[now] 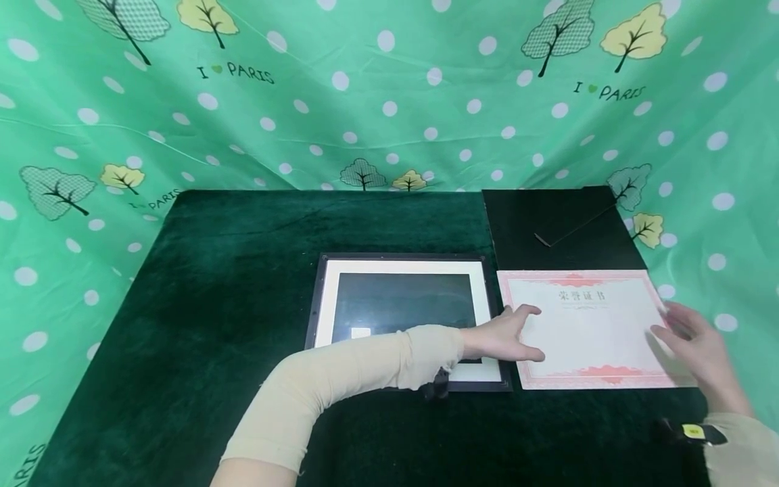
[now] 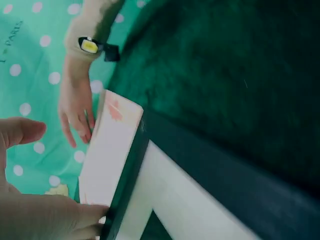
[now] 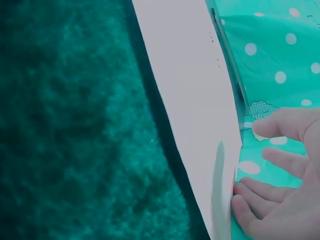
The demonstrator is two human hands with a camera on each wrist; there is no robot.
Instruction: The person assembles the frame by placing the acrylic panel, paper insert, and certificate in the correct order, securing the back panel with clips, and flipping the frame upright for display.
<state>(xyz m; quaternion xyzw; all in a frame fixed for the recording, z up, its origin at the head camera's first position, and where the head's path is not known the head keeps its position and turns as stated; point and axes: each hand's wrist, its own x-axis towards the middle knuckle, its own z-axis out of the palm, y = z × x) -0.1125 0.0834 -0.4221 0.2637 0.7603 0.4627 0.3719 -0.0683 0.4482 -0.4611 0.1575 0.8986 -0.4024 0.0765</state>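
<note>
Pink-bordered certificate (image 1: 590, 341) lies there, left hand (image 1: 505, 335) spread-fingered over its left side, right hand (image 1: 698, 345) loose-fingered at its right edge!

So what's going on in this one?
A person has both bare hands at a pink-bordered certificate sheet. The left hand reaches across a dark-rimmed frame to the sheet's left side, thumb and fingers spread; the right hand is at its right edge. Whether either hand has a firm hold is hard to tell. The sheet lies to the right of the frame, not in it, and a black panel shows beyond the sheet.
</note>
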